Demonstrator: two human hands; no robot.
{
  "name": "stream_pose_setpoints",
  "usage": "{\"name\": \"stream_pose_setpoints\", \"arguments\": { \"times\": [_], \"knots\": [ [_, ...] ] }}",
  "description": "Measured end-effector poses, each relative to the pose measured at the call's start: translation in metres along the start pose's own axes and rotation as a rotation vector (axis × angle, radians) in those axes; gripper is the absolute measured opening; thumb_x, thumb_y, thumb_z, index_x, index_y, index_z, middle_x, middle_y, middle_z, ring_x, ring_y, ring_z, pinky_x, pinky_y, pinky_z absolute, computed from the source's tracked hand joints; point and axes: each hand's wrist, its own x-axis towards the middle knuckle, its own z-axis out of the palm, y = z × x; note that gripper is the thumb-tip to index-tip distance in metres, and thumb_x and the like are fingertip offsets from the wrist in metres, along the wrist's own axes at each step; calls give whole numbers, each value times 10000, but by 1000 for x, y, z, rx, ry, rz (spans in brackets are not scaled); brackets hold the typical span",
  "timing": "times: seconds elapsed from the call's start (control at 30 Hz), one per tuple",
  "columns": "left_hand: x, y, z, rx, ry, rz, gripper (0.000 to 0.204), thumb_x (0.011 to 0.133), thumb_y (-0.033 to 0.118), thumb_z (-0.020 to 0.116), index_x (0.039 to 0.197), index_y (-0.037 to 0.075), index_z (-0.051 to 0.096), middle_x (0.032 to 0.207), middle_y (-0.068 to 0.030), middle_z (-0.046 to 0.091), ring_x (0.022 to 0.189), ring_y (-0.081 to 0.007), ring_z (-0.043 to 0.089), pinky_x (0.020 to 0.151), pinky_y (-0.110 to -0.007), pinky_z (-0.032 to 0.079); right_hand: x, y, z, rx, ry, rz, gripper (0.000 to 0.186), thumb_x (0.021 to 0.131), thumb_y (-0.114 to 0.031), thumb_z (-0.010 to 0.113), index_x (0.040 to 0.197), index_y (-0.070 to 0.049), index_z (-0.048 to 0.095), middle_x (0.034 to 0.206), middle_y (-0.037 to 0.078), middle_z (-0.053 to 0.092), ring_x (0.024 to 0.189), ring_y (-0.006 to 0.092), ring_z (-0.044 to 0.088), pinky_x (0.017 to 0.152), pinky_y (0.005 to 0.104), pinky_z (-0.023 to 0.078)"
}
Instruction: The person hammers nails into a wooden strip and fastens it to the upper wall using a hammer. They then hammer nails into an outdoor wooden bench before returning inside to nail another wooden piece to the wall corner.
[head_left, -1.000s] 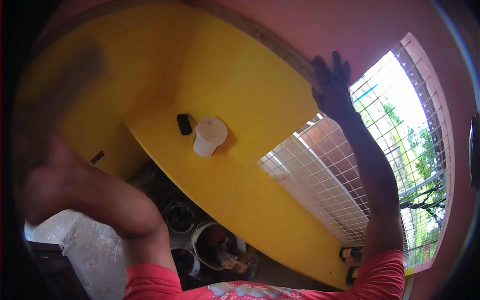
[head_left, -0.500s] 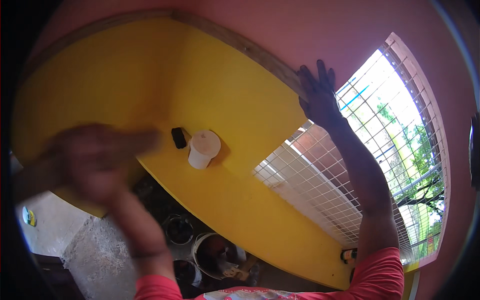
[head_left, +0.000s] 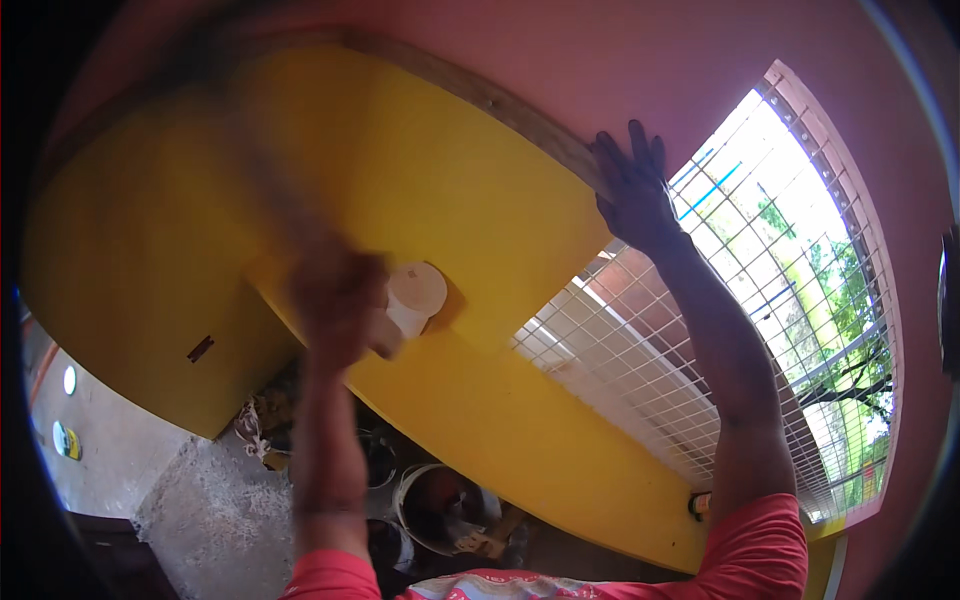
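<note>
My left hand (head_left: 335, 295), blurred by motion, is closed round the handle of a long tool that looks like a hammer (head_left: 265, 170). Its handle end sticks out below the fist, and its dark far end smears across the upper left corner. My right hand (head_left: 635, 190) lies with fingers spread over the right end of a wooden batten (head_left: 480, 95) on the wall. That strip runs along the top of the yellow panel. Just right of my left fist, a white tub (head_left: 416, 290) stands on the yellow ledge, partly hidden by the fist.
At right is a window with a white wire grille (head_left: 790, 270) and trees outside. Below the yellow ledge (head_left: 560, 470) sit buckets (head_left: 445, 505) on the floor. A small dark bottle (head_left: 699, 505) stands at the ledge's right end. Pink wall (head_left: 560, 50) rises above the batten.
My left hand has swung right and slightly down, and the tool has turned to point up and left. A small black object beside the tub is now hidden. The right hand stays put.
</note>
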Motion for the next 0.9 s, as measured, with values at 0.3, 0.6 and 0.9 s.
{"name": "stream_pose_setpoints", "arguments": {
  "times": [0.3, 0.6, 0.9],
  "knots": [
    [28, -62, 122, -295, -144, -339, 143, 823, 98, 582, 926, 0, 565, 717, -84, 595, 631, -151, 598, 594, -318, 496, 13, -13, 4, 29, 53, -27, 687, 731, -142, 689, 1372, -53, 460, 1432, 148, 432, 1384, 479, 242, 1061, 682, 242],
    [25, -15, 43, -789, 243, -4, 97, 818, 25, 622, 910, 33, 592, 697, -44, 574, 610, -130, 564, 597, -287, 483, 11, -8, -8, 4, 23, 3, 672, 746, -158, 685, 1370, -57, 457, 1433, 141, 430, 1378, 470, 256, 1070, 660, 247],
    [23, -74, 151, -208, -311, -540, 232, 755, 116, 657, 922, -8, 555, 679, -77, 599, 591, -154, 593, 542, -338, 482, 11, -16, -2, 34, 38, 3, 670, 730, -143, 705, 1355, -81, 471, 1424, 115, 442, 1369, 450, 268, 1078, 632, 263]
  ]
}}
